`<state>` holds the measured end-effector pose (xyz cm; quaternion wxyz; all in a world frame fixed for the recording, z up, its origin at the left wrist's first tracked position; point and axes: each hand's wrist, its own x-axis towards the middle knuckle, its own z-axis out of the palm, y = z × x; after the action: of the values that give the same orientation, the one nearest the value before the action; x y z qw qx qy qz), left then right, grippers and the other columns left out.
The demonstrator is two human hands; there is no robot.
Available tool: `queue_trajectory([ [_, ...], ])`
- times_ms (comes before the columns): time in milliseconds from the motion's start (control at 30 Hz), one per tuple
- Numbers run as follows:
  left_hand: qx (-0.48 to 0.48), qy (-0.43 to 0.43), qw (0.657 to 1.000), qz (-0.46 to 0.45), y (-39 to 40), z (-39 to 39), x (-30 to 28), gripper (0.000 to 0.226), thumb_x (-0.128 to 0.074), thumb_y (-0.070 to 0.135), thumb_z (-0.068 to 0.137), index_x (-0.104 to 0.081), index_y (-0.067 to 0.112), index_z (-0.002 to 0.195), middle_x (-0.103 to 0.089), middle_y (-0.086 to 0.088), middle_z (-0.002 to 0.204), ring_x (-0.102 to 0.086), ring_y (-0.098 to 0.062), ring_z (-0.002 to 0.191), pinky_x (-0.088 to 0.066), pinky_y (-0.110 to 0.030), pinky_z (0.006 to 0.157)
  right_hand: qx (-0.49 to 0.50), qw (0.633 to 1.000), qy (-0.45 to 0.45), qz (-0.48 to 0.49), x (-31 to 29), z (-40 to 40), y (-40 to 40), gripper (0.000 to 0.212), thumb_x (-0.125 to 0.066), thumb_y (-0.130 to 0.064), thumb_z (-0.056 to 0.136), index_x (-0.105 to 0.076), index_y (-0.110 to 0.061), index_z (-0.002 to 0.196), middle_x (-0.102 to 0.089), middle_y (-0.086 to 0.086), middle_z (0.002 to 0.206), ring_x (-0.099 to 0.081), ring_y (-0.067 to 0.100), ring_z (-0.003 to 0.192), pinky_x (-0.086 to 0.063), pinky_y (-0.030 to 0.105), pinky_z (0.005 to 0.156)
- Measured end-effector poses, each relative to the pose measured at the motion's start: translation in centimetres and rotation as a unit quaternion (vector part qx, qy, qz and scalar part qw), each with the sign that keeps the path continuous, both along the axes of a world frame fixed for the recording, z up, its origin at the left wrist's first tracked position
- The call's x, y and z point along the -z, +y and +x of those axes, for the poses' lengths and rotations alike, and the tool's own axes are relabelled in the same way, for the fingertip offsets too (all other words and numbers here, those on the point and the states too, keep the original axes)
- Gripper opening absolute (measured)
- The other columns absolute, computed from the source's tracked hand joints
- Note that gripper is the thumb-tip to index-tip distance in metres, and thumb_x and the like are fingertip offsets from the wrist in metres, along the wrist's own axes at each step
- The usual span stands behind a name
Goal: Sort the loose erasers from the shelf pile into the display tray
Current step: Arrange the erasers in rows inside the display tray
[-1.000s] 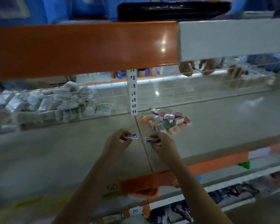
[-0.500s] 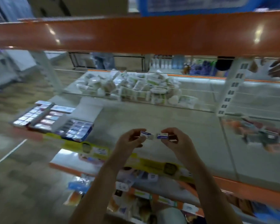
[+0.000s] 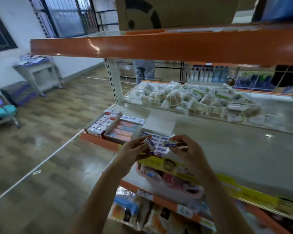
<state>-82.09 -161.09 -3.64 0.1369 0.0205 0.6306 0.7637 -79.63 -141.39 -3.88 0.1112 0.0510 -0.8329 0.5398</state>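
White boxy eraser (image 3: 150, 144) in left hand (image 3: 134, 152); another (image 3: 169, 143) in right hand (image 3: 186, 152).

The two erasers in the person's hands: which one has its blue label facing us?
The eraser in the right hand: it lies level, blue band readable. The eraser in the left hand is tilted on end, label turned aside.

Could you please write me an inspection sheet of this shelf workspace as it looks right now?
Surface: pale shelf, orange front edge, mostly bare on the right.
Job's things: open white display tray of blue-white erasers; one eraser in the left hand, another eraser in the right hand.
Clutter: two other eraser boxes to the tray's left; packets behind a wire rail.
Grippers: both hands hold above the tray.
Cables: nothing seen.
Surroundings: wooden floor, grey table, a person standing behind.
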Motion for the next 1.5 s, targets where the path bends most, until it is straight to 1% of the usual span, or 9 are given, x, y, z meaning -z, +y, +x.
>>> queue_trajectory([
  [200,0.058,0.006,0.996,-0.06,-3.4,-3.5,-0.5,0.026,-0.05,0.005,0.093,-0.061,0.009,0.116,-0.07,-0.012,0.101,-0.068,-0.023,0.09,-0.057,-0.028,0.076,0.002,0.992,0.026,0.121,0.0,-3.2,-2.7,0.022,-0.073,-0.016,0.079,-0.063,-0.031,0.091,-0.053,-0.018,0.083,-0.052,-0.001,0.077,-0.037,0.008,0.064],
  [300,0.078,0.018,0.992,-0.101,-4.1,-5.5,-1.1,0.026,-0.051,0.003,0.092,-0.059,0.013,0.115,-0.07,-0.006,0.093,-0.069,-0.017,0.084,-0.056,-0.024,0.07,-0.003,0.982,0.02,0.19,0.1,-4.9,-3.2,0.019,-0.071,-0.017,0.08,-0.066,-0.02,0.099,-0.056,-0.009,0.088,-0.05,0.007,0.082,-0.032,0.006,0.066],
  [533,0.126,0.056,0.963,-0.231,-4.3,-10.6,-2.3,0.017,-0.061,0.01,0.089,-0.061,0.012,0.105,-0.07,-0.001,0.085,-0.065,-0.001,0.065,-0.048,-0.014,0.05,-0.045,0.954,-0.024,0.295,0.3,-7.4,-4.1,0.024,-0.062,-0.018,0.083,-0.062,-0.024,0.107,-0.049,-0.012,0.087,-0.05,0.012,0.095,-0.037,0.02,0.077],
  [667,0.173,0.124,0.936,-0.28,-4.2,-12.7,-2.1,0.018,-0.062,0.01,0.087,-0.064,0.025,0.096,-0.072,0.006,0.086,-0.067,-0.005,0.079,-0.05,-0.016,0.061,-0.067,0.934,-0.056,0.348,0.4,-8.1,-4.8,0.02,-0.063,-0.027,0.082,-0.059,-0.026,0.101,-0.052,-0.005,0.094,-0.049,0.014,0.087,-0.035,0.018,0.067],
  [733,0.202,0.146,0.919,-0.305,-4.2,-13.5,-2.0,0.018,-0.061,0.012,0.088,-0.064,0.027,0.098,-0.07,0.008,0.089,-0.067,-0.004,0.081,-0.049,-0.015,0.062,-0.076,0.924,-0.072,0.369,0.5,-8.2,-5.1,0.022,-0.063,-0.032,0.083,-0.059,-0.026,0.103,-0.057,-0.003,0.103,-0.049,0.014,0.094,-0.035,0.022,0.075],
  [867,0.26,0.177,0.881,-0.352,-4.4,-14.6,-2.0,0.022,-0.06,0.018,0.09,-0.065,0.03,0.107,-0.067,0.015,0.093,-0.065,-0.002,0.085,-0.048,-0.014,0.064,-0.065,0.917,-0.095,0.383,0.3,-7.8,-5.3,0.022,-0.06,-0.034,0.086,-0.058,-0.027,0.107,-0.056,-0.007,0.117,-0.046,0.01,0.108,-0.035,0.025,0.094],
  [1100,0.36,0.226,0.828,-0.366,-4.6,-16.2,-2.3,0.026,-0.059,0.022,0.091,-0.064,0.025,0.116,-0.067,0.011,0.099,-0.063,0.0,0.085,-0.05,-0.014,0.066,-0.016,0.905,-0.124,0.407,0.5,-7.3,-7.2,0.028,-0.06,-0.041,0.087,-0.059,-0.024,0.11,-0.053,-0.005,0.123,-0.04,0.012,0.115,-0.032,0.024,0.095],
  [1367,0.419,0.275,0.788,-0.357,-3.2,-17.0,-2.0,0.024,-0.063,0.023,0.087,-0.066,0.025,0.111,-0.069,0.009,0.101,-0.063,0.001,0.08,-0.049,-0.012,0.066,0.058,0.908,-0.179,0.374,0.6,-5.8,-8.6,0.033,-0.061,-0.041,0.086,-0.064,-0.025,0.115,-0.057,-0.003,0.12,-0.044,0.016,0.111,-0.036,0.026,0.093],
  [1500,0.438,0.3,0.766,-0.363,-2.0,-17.0,-1.7,0.022,-0.063,0.022,0.087,-0.068,0.022,0.109,-0.07,0.008,0.098,-0.063,0.002,0.076,-0.046,-0.007,0.063,0.098,0.921,-0.154,0.345,0.4,-5.5,-8.2,0.029,-0.063,-0.039,0.085,-0.072,-0.018,0.104,-0.067,0.005,0.1,-0.053,0.025,0.098,-0.036,0.028,0.075],
])
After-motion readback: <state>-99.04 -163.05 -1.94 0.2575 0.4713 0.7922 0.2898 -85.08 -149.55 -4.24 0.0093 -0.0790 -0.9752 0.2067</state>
